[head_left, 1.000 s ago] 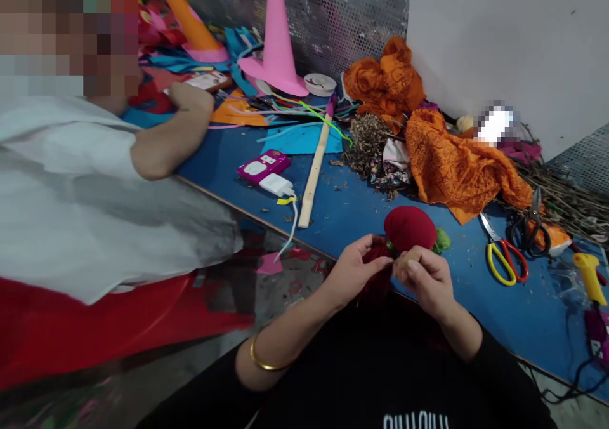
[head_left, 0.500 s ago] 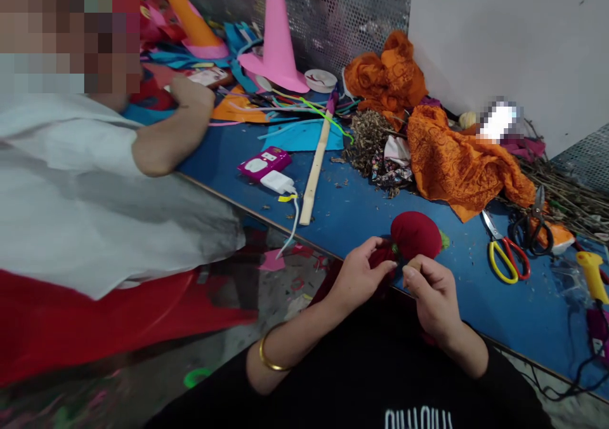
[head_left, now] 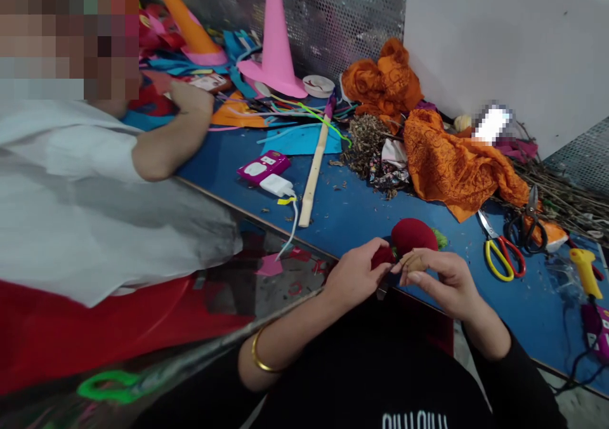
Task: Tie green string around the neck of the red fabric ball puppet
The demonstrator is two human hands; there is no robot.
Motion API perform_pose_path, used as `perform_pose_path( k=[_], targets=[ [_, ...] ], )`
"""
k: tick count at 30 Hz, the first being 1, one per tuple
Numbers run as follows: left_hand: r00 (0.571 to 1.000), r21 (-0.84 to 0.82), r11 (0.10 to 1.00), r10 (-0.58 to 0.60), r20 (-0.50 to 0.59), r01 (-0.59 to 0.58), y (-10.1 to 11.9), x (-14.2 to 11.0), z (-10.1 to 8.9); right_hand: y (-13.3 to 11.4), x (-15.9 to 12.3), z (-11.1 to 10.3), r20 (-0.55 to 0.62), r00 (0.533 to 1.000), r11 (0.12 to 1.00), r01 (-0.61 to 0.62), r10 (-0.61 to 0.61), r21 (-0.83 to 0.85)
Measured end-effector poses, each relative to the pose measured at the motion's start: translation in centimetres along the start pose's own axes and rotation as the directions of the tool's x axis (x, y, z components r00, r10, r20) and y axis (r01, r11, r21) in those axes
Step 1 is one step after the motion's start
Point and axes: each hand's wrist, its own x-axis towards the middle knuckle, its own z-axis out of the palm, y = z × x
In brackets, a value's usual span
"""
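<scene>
Near the table's front edge, a round dark red cloth bundle [head_left: 413, 235] with a green frill [head_left: 440, 239] at its right end lies just beyond my hands. My left hand [head_left: 354, 275] is closed, with dark red cloth [head_left: 382, 257] between its thumb and fingers. Beside it, my right hand [head_left: 445, 283] has its fingertips together, almost meeting the left fingertips; whatever they pinch is too small to make out. A tan band wraps one right finger. Behind my left forearm runs a long, blurred, pale pole [head_left: 214, 348] with a green hooked end [head_left: 107, 386].
Scissors with yellow and red handles [head_left: 504, 257], black scissors [head_left: 527, 226] and a yellow-handled tool [head_left: 585, 273] lie to the right. A wooden stick [head_left: 314, 178], purple power adapter [head_left: 264, 165], orange cloth [head_left: 457, 162] and pink cone hat [head_left: 278, 48] lie beyond. A person in white [head_left: 90, 194] sits left.
My right hand has come closer to my left, its fingers straighter and covering part of the red bundle's front. The green hooked end has shifted left and its pale pole shows.
</scene>
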Motion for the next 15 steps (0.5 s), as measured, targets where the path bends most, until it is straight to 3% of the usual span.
perform_pose_path(
  k=[3, 8, 11, 15],
  targets=[
    [0.998, 0.011, 1.0, 0.019, 0.068, -0.02, 0.6, -0.3, -0.3, -1.1, 1.1, -1.5, 0.045, 0.997, 0.994, -0.056, 0.06, -0.097],
    [0.997, -0.018, 0.999, 0.039, 0.06, -0.038, 0.7, -0.5, -0.8, -2.5, 2.1, -2.3, 0.02, 0.997, 0.929, -0.066, 0.079, -0.363],
    [0.995, -0.008, 0.999, 0.048, 0.089, -0.047, 0.4, -0.5, -0.9, -2.7, 2.5, -1.9, 0.017, 0.999, 0.851, 0.032, -0.028, -0.525],
    [0.989, 0.027, 0.995, 0.088, 0.122, -0.092, 0.2, -0.4, -0.8, -2.4, 3.4, -1.3, 0.218, 0.965, 0.79, 0.248, -0.148, -0.561]
  ],
)
